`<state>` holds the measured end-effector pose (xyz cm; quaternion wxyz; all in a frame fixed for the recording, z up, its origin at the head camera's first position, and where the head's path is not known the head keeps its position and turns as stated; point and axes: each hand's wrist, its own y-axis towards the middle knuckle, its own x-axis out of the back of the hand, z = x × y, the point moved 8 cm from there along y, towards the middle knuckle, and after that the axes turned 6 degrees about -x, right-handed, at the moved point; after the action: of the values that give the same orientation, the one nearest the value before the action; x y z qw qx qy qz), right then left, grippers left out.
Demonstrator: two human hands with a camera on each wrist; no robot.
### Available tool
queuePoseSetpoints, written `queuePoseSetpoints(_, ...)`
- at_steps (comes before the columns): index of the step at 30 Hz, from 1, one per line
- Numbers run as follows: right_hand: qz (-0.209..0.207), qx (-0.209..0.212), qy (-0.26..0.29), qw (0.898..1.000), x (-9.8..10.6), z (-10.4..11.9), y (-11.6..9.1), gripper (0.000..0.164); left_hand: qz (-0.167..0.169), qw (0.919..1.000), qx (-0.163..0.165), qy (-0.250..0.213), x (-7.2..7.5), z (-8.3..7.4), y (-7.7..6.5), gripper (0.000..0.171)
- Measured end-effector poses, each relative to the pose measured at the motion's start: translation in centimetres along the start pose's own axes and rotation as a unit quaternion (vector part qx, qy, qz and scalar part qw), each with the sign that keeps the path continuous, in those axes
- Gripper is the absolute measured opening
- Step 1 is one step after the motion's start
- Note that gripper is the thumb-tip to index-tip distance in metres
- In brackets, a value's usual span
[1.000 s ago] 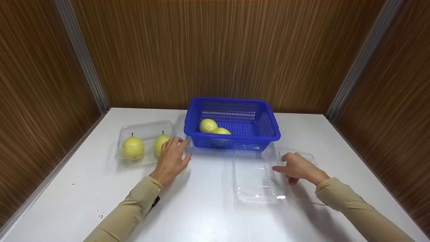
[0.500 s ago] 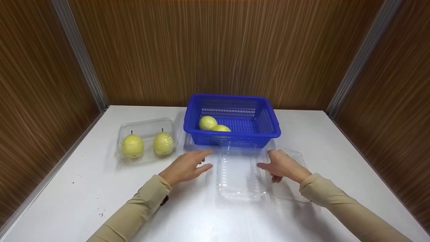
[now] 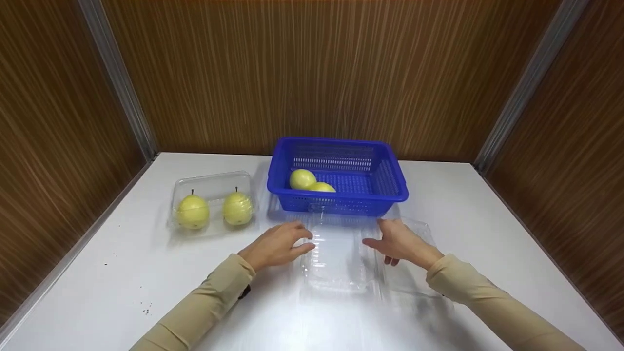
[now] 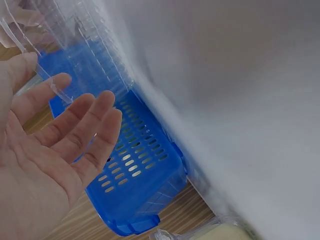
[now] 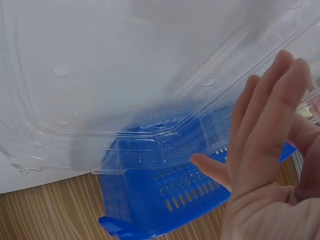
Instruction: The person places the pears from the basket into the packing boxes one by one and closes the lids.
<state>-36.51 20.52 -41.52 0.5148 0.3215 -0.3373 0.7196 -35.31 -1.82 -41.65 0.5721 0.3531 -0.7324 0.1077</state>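
An opened clear plastic fruit box [image 3: 339,265] lies in front of the blue basket, its lid half [image 3: 412,280] folded out to the right. My left hand [image 3: 278,246] is at the box's left edge, thumb and fingers spread apart. In the left wrist view, the clear rim passes by the thumb and index finger of the left hand [image 4: 65,145]. My right hand [image 3: 407,243] is over the fold between the two halves. Its fingers look fairly straight in the right wrist view, beside the clear plastic box [image 5: 115,65]. I see no firm grip in either hand.
The blue basket [image 3: 341,199] at the back holds yellow pears [image 3: 302,179], partly hidden by its front wall. To the left, another clear box [image 3: 212,187] contains two pears [image 3: 193,212]. Wood-grain walls [image 3: 341,73] enclose the white table [image 3: 219,302].
The opened box has shifted left together with my right hand. My left hand has moved right, from beside the box of pears to the opened box's left edge.
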Motion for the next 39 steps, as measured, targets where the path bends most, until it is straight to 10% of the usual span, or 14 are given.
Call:
queuePoseSetpoints(10,-0.041,0.157,-0.118,0.98,0.0,2.1,-2.8,0.037,-0.01,0.9999,-0.003,0.009,0.1,0.1,-0.3,0.041)
queuePoseSetpoints(26,0.016,0.264,-0.174,0.949,-1.9,3.3,-6.7,0.027,-0.021,0.999,-0.016,0.037,0.3,0.1,-0.2,0.047)
queuePoseSetpoints(39,0.064,0.279,-0.162,0.944,-2.3,3.3,-6.7,0.021,-0.05,0.996,-0.026,0.069,2.8,0.0,3.2,0.026)
